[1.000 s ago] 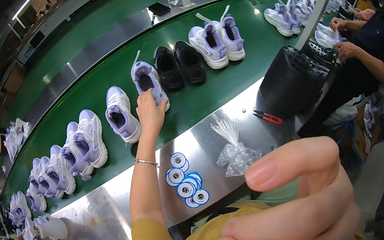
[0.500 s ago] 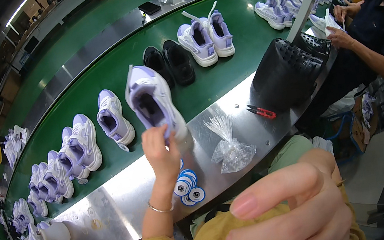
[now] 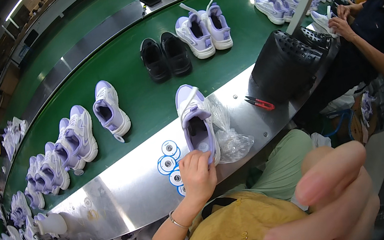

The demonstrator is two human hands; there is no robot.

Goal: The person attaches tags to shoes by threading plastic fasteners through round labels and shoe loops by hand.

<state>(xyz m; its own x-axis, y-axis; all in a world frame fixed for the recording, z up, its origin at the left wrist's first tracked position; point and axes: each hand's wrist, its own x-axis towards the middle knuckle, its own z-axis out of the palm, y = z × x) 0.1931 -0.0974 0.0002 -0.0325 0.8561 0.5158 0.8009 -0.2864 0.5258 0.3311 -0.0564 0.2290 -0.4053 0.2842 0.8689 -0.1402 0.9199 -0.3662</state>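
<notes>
My left hand (image 3: 198, 174) is closed on the heel of a white and lilac sneaker (image 3: 210, 134), toe pointing away, at the inner edge of the metal ledge. Inside the shoe, a pale round spot shows on the insole. Beside it on the left lie several round blue-and-white stickers (image 3: 166, 165). A clear plastic bag (image 3: 235, 144), with a bunch of clear thin strands, touches its right side. Large and close at the lower right, my right hand (image 3: 333, 203) is raised with loosely bent fingers apart; nothing shows in it.
On the green belt (image 3: 138, 110) stand black shoes (image 3: 164, 59), a lilac pair (image 3: 203, 31) and a row of sneakers (image 3: 75, 137). Red-handled snips (image 3: 260, 103) lie by a black perforated shape (image 3: 287, 56). A white cup (image 3: 52, 224) is left; a co-worker (image 3: 363, 39) handles a shoe at right.
The sneaker in my left hand has come down and right, from above the belt to the ledge by the bag. More stickers are uncovered. My right hand has shifted right.
</notes>
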